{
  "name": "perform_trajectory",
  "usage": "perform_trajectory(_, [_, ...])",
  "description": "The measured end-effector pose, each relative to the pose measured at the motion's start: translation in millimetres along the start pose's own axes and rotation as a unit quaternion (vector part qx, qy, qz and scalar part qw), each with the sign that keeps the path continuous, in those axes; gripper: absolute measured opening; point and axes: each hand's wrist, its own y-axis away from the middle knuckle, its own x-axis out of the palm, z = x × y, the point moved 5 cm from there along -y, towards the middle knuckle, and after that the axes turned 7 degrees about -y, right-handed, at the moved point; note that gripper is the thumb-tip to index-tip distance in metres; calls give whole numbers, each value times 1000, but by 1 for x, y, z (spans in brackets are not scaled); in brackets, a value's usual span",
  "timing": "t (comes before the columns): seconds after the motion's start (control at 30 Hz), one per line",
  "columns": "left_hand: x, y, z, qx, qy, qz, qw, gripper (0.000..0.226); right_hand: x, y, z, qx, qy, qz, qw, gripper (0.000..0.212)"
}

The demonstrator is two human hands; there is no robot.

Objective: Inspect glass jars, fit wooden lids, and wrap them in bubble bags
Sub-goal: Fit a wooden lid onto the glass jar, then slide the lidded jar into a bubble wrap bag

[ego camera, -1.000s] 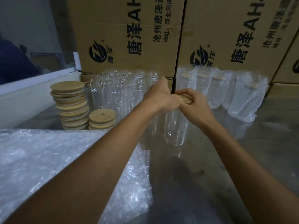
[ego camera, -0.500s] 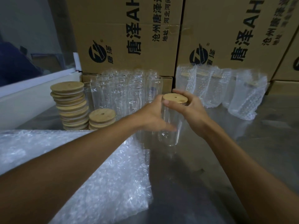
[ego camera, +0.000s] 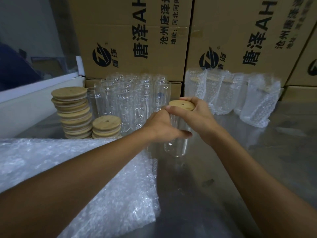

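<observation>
Clear glossy glass jar [ego camera: 178, 145] — matt wooden lid [ego camera: 181, 105] — dull-sheened metal table [ego camera: 257, 160].

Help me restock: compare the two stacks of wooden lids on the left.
The tall lid stack holds many lids, unevenly stacked; the short lid stack holds only a few, neatly aligned. The short stack's top lid shows a hole plainly; the tall stack's barely does. Both stand on the metal table beside the unwrapped glass jars.

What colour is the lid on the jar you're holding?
Light tan wood, with a small hole; the lid shows in the head view.

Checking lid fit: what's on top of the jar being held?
A wooden lid with a small hole sits on the jar; the right hand covers its edge, so the seating is hidden.
</observation>
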Motion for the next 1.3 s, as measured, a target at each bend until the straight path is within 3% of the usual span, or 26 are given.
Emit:
perform_trajectory(0.07, [-9,6,-6,4,-135,-2,991,83,-2,0,1,11,-4,21,1000,58])
perform_trajectory(0.17, [-37,22,-15,9,-258,-47,965,45,-5,2,2,17,3,45,999,60])
perform_trajectory(0.27, [-59,37,-12,-13,-308,28,951,18,-6,3,1,15,12,52,998,64])
perform_trajectory(0.37, [-66,55,7,-62,-315,141,937,17,-6,5,2,23,10,70,997,69])
perform_trajectory(0.47, [-66,70,25,-77,-293,169,938,35,-6,7,1,27,15,85,996,69])
perform_trajectory(0.57, [-54,75,37,-9,-360,123,925,45,-4,8,-1,26,13,95,995,71])
perform_trajectory(0.67, [-40,76,41,79,-405,29,911,35,-3,11,-4,26,8,95,995,79])
perform_trajectory(0.77, [-32,77,42,95,-416,5,904,22,-5,14,-15,12,18,85,996,90])
perform_trajectory(0.87, [-33,73,43,88,-399,28,913,8,-6,24,-36,14,88,89,992,92])
perform_trajectory(1.0, [-46,64,47,31,-306,159,938,16,-7,40,-70,46,129,88,987,84])
perform_trajectory(1.1, [-56,60,45,24,-242,203,949,20,-8,46,-76,39,116,56,991,73])
perform_trajectory(1.17, [-64,57,37,32,-198,174,964,17,-8,48,-77,33,108,42,993,64])
perform_trajectory(1.3, [-79,48,10,59,-118,35,991,15,-11,56,-79,18,68,10,997,68])
